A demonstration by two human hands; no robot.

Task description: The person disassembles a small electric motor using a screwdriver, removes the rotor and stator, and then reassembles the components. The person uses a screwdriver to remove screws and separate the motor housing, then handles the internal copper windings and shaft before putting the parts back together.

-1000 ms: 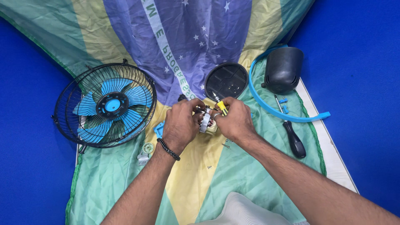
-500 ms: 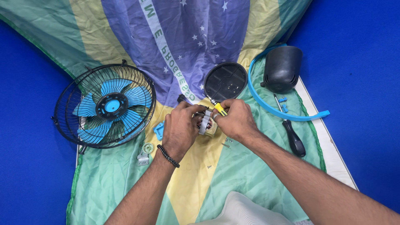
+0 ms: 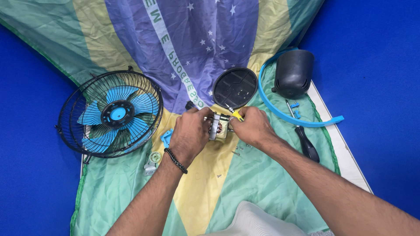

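Note:
My left hand point(image 3: 189, 133) and my right hand point(image 3: 252, 126) both grip a small metal fan motor point(image 3: 220, 126) held just above the cloth, one hand on each side. A yellow wire end point(image 3: 237, 115) sticks up by my right thumb. A dark bead bracelet point(image 3: 176, 160) circles my left wrist. Left of the hands stands a black wire fan cage with blue blades point(image 3: 111, 114). Just beyond the motor lies a round black cover plate point(image 3: 235, 87).
A green, yellow and blue flag cloth point(image 3: 131, 39) covers the table. A black motor housing point(image 3: 294, 73), a blue curved ring point(image 3: 280, 111) and a black-handled screwdriver point(image 3: 305, 144) lie right. Small screws point(image 3: 236, 153), a blue clip point(image 3: 166, 138) and a green gear point(image 3: 154, 157) are scattered near my hands.
My hands have shifted slightly and turned the motor a little between them. Nothing else on the cloth has moved.

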